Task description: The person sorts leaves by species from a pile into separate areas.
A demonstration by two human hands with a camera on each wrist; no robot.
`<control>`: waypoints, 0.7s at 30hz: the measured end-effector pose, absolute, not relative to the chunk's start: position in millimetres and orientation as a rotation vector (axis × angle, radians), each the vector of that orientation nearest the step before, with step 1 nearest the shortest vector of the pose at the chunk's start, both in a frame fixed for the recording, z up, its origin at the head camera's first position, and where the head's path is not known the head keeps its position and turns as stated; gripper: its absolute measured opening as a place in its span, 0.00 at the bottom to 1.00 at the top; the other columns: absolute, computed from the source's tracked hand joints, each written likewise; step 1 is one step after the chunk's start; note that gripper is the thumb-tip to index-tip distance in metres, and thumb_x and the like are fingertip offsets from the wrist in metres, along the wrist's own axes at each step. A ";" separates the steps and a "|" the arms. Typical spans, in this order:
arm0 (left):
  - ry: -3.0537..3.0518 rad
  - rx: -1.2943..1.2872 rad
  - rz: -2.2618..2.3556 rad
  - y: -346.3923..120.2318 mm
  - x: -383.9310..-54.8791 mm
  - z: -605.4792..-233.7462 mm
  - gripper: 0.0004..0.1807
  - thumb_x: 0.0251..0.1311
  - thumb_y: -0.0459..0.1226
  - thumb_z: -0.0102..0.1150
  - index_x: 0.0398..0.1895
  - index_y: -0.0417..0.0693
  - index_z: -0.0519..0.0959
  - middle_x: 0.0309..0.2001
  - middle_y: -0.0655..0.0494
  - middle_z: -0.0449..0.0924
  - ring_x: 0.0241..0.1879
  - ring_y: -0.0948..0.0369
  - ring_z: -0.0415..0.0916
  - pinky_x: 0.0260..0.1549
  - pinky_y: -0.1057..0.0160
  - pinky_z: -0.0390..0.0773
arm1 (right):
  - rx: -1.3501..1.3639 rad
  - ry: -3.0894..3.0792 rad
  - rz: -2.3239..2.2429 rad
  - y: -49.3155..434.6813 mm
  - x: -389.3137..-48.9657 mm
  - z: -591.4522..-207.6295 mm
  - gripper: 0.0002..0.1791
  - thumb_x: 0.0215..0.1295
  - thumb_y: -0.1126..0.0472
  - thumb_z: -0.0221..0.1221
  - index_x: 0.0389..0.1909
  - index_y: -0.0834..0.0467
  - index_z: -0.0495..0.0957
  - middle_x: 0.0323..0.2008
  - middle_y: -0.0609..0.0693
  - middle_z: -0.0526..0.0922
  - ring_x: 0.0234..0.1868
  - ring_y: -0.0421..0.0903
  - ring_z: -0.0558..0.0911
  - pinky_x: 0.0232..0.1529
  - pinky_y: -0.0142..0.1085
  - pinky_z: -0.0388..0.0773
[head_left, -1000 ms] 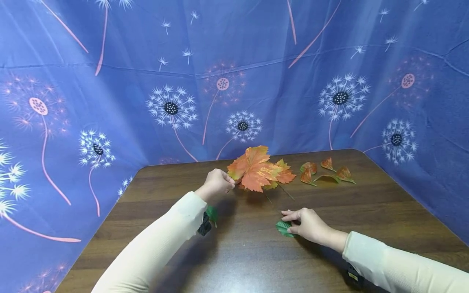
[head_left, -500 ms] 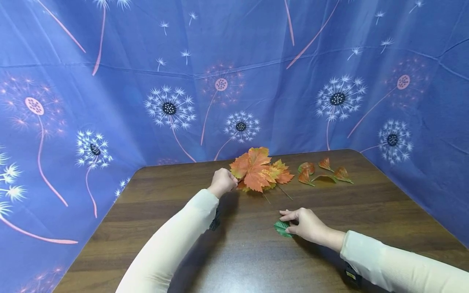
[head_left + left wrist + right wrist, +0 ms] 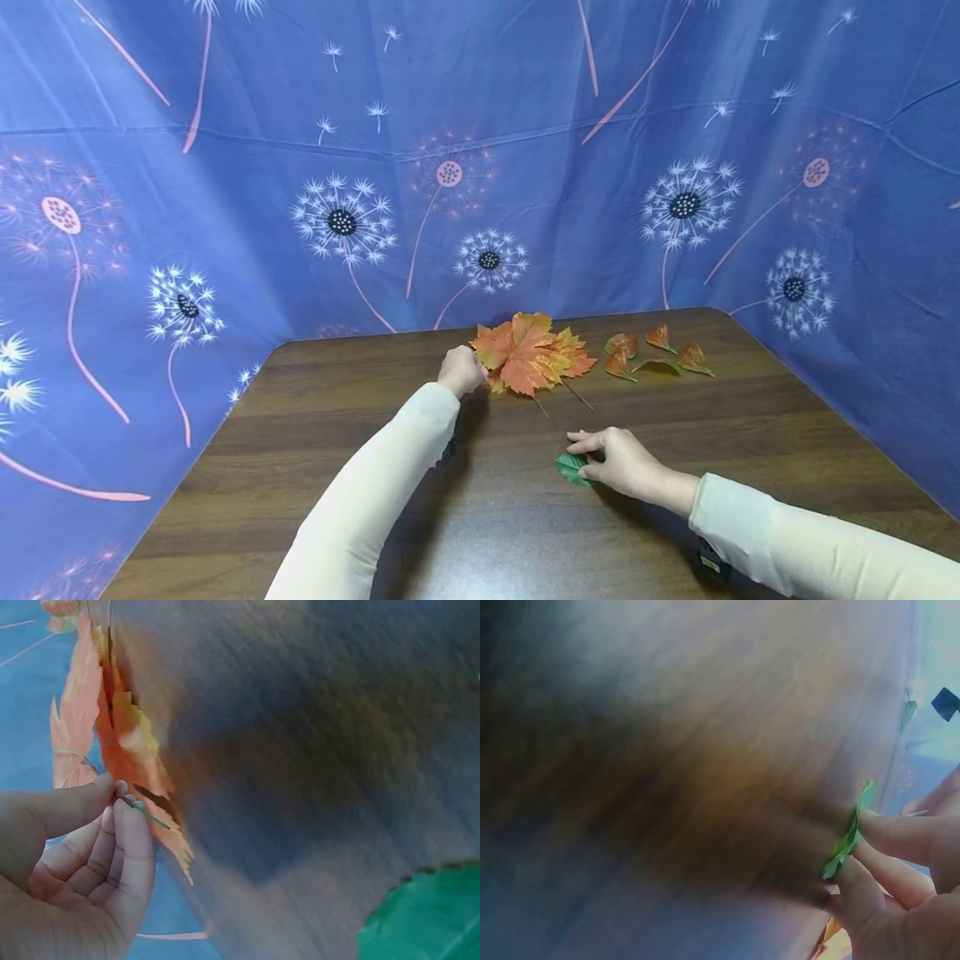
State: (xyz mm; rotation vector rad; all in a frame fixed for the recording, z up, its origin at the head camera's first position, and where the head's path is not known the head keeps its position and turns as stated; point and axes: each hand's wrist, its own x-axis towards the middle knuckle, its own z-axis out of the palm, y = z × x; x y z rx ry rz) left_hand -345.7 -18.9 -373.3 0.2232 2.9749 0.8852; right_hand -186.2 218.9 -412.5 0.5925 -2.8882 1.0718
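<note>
In the head view my left hand [image 3: 462, 371] is at the left edge of a pile of orange and yellow maple leaves [image 3: 529, 357]. Its thumb and index finger pinch a thin stem [image 3: 156, 818] in the left wrist view, close against the orange leaf blades [image 3: 126, 727]. My right hand [image 3: 624, 462] holds a green leaf [image 3: 570, 469] just over the table, nearer to me. From the right wrist view, that leaf [image 3: 851, 831] appears edge-on between thumb and fingers. Another green leaf [image 3: 431, 919] fills the lower right corner of the left wrist view.
Several small orange-brown leaves with green stems [image 3: 660, 352] lie at the back right of the brown wooden table [image 3: 300, 442]. Two leaf stems [image 3: 577, 395] stick out from the pile toward me. A blue cloth with dandelion prints [image 3: 420, 100] hangs behind the table.
My left hand has shifted right, and the top maple leaf has sunk lower onto the pile. The green leaf near my left wrist is now hidden in the head view. My right hand holds nearly still.
</note>
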 end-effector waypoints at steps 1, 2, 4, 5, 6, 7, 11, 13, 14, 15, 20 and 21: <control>2.969 0.221 0.888 -18.4 -346.2 -374.7 0.08 0.53 0.29 0.64 0.18 0.43 0.83 0.15 0.56 0.78 0.15 0.64 0.70 0.19 0.68 0.70 | 0.590 -2.892 1.077 219.0 -186.0 -412.6 0.18 0.51 0.68 0.70 0.45 0.65 0.85 0.56 0.62 0.80 0.61 0.65 0.74 0.54 0.52 0.75; 2.971 0.221 0.889 -17.9 -346.5 -375.8 0.08 0.53 0.29 0.65 0.18 0.43 0.83 0.15 0.57 0.77 0.15 0.64 0.70 0.19 0.68 0.70 | 0.588 -2.894 1.085 219.1 -185.8 -412.8 0.18 0.51 0.69 0.70 0.45 0.65 0.84 0.56 0.62 0.80 0.61 0.65 0.74 0.54 0.53 0.75; 2.977 0.218 0.887 -17.0 -347.4 -377.7 0.10 0.53 0.29 0.65 0.15 0.44 0.81 0.14 0.58 0.75 0.15 0.64 0.70 0.20 0.68 0.71 | 0.584 -2.895 1.095 219.1 -185.5 -412.9 0.18 0.51 0.69 0.69 0.45 0.66 0.84 0.57 0.62 0.79 0.62 0.65 0.73 0.54 0.52 0.75; 2.979 0.215 0.886 -16.6 -348.4 -378.9 0.12 0.53 0.29 0.65 0.14 0.45 0.79 0.13 0.59 0.73 0.15 0.64 0.70 0.20 0.68 0.70 | 0.581 -2.895 1.100 219.1 -185.4 -413.0 0.17 0.51 0.69 0.69 0.45 0.65 0.84 0.57 0.62 0.79 0.62 0.65 0.73 0.54 0.52 0.75; 2.977 0.209 0.887 -16.1 -349.2 -379.8 0.13 0.53 0.30 0.66 0.13 0.45 0.78 0.13 0.59 0.72 0.15 0.64 0.69 0.20 0.68 0.70 | 0.579 -2.896 1.105 219.2 -185.3 -413.2 0.17 0.52 0.69 0.69 0.45 0.65 0.84 0.57 0.62 0.79 0.62 0.65 0.73 0.54 0.52 0.75; 2.977 0.203 0.890 -16.0 -350.0 -380.5 0.14 0.53 0.30 0.66 0.13 0.46 0.77 0.13 0.60 0.72 0.15 0.64 0.69 0.20 0.68 0.70 | 0.577 -2.897 1.107 219.0 -185.2 -413.2 0.17 0.52 0.69 0.69 0.45 0.65 0.84 0.57 0.62 0.79 0.62 0.64 0.73 0.54 0.52 0.75; 2.992 0.172 0.867 -16.0 -354.1 -384.0 0.16 0.53 0.30 0.65 0.11 0.48 0.75 0.12 0.59 0.72 0.14 0.64 0.71 0.21 0.68 0.72 | 0.569 -2.897 1.109 219.1 -184.4 -413.3 0.17 0.52 0.69 0.69 0.46 0.65 0.84 0.57 0.61 0.79 0.62 0.64 0.73 0.55 0.53 0.75; 3.011 0.165 0.855 -16.3 -355.7 -385.7 0.16 0.52 0.29 0.64 0.10 0.49 0.74 0.12 0.59 0.73 0.14 0.63 0.72 0.22 0.67 0.73 | 0.566 -2.892 1.100 219.5 -184.0 -413.3 0.17 0.52 0.68 0.69 0.45 0.65 0.85 0.57 0.61 0.80 0.62 0.64 0.73 0.55 0.53 0.74; 3.017 0.161 0.849 -16.6 -356.4 -386.7 0.16 0.52 0.29 0.63 0.10 0.49 0.74 0.11 0.58 0.73 0.14 0.63 0.73 0.22 0.67 0.73 | 0.563 -2.889 1.100 219.8 -183.8 -413.3 0.17 0.52 0.68 0.69 0.45 0.65 0.85 0.56 0.61 0.80 0.62 0.64 0.74 0.55 0.53 0.74; 3.018 0.158 0.847 -16.9 -357.0 -387.5 0.17 0.52 0.29 0.62 0.09 0.49 0.73 0.11 0.58 0.73 0.14 0.62 0.73 0.22 0.66 0.73 | 0.564 -2.889 1.097 220.1 -183.6 -413.2 0.17 0.52 0.68 0.69 0.45 0.65 0.85 0.56 0.61 0.80 0.62 0.64 0.74 0.55 0.54 0.74; 3.009 0.168 0.795 -20.8 -358.6 -390.6 0.21 0.51 0.28 0.61 0.05 0.49 0.68 0.08 0.60 0.64 0.14 0.61 0.64 0.17 0.66 0.66 | 0.572 -2.888 1.112 219.9 -184.1 -413.5 0.17 0.52 0.68 0.69 0.45 0.65 0.84 0.57 0.62 0.80 0.62 0.65 0.73 0.54 0.52 0.75; 3.003 0.172 0.787 -22.4 -358.5 -390.5 0.20 0.52 0.28 0.62 0.05 0.48 0.70 0.08 0.60 0.64 0.14 0.61 0.64 0.17 0.66 0.66 | 0.575 -2.889 1.112 219.4 -184.4 -413.5 0.17 0.52 0.68 0.69 0.45 0.65 0.84 0.57 0.62 0.80 0.62 0.65 0.73 0.54 0.52 0.76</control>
